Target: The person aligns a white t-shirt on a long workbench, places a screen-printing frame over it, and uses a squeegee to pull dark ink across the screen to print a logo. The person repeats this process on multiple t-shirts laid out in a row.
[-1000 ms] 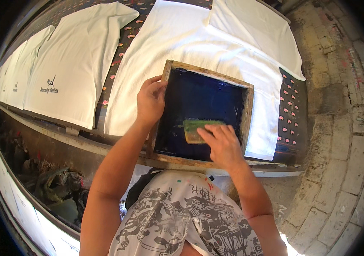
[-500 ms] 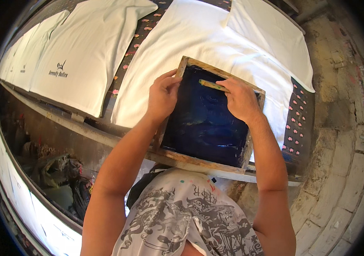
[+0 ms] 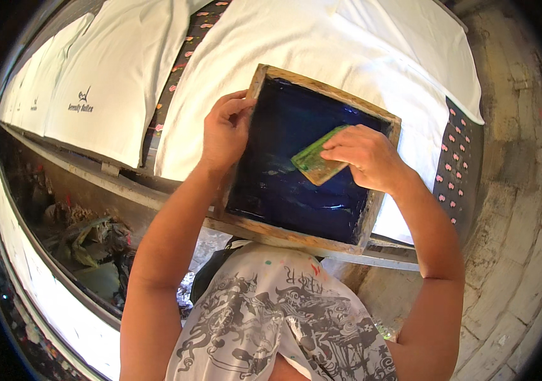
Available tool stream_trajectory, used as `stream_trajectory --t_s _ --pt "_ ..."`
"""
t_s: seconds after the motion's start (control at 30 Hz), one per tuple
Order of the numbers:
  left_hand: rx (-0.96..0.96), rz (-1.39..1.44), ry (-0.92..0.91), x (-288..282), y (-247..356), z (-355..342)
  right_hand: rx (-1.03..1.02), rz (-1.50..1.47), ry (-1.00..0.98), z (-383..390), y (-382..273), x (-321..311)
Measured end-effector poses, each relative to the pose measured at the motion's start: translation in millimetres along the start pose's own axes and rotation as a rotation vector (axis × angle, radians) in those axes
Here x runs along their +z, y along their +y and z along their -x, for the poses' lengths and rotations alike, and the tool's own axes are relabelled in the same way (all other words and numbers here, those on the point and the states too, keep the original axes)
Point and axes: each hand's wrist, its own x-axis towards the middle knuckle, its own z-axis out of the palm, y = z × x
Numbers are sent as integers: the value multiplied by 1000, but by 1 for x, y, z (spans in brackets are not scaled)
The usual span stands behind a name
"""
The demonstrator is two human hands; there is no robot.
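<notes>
A wooden-framed printing screen lies over a white T-shirt, tilted a little in view, its inside dark blue and shiny with wet streaks. At its left side bar, near the far corner, my left hand is closed with fingers and thumb around the wood. My right hand grips a squeegee with a green-stained flat face, held at a slant over the middle of the screen. Whether the squeegee's edge touches the mesh I cannot tell.
More white shirts lie along the table to the left, the nearest printed shirt bearing a small dark design. A dark strip with pink marks shows at the right. Crumpled dark plastic lies below the table edge, and a brick floor runs along the right.
My right hand has drawn the squeegee from the screen's far part toward its middle and turned it, so its broad face shows. My left hand keeps its grip on the frame.
</notes>
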Motion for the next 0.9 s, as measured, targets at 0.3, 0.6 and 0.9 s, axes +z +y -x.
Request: stream_trajectory --t_s 0.3,0.6,0.9 --pt "19 -7 -51 -6 -9 -2 321 115 141 79 -79 31" --pt "54 47 -39 -1 -21 -3 511 177 193 80 -141 61" --pt "97 58 3 3 -11 -4 403 -15 127 -19 -48 13"
